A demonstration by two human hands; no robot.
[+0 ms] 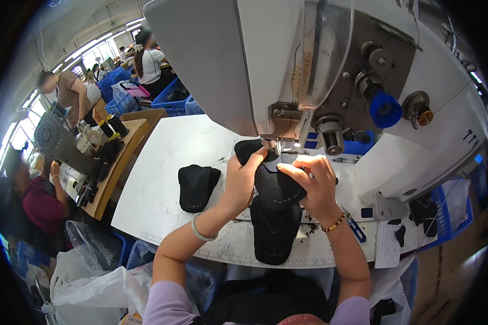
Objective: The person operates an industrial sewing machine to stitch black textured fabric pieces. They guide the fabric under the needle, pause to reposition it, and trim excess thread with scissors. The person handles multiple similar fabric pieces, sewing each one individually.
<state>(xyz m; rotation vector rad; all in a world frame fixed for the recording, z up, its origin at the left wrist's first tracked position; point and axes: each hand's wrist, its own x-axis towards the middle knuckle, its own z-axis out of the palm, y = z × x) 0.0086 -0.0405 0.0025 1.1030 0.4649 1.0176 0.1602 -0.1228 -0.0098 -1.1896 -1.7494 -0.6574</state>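
The big white sewing machine (320, 81) stands over the white table (162, 162). Both hands, left hand (243, 179) and right hand (315, 181), pinch the black shoe piece (274, 208) under the needle, sewing seemingly midway. One black piece (197, 187) lies aside; blue crates (171, 100) stand behind.

Garment or footwear sewing factory floor: industrial sewing machine (331, 70) directly above the fingers, white worktable (162, 173) beneath them with a stack of black cut pieces (197, 187) to their left, blue crates (171, 100) and other seated workers (73, 97) at benches well beyond, along a window wall.
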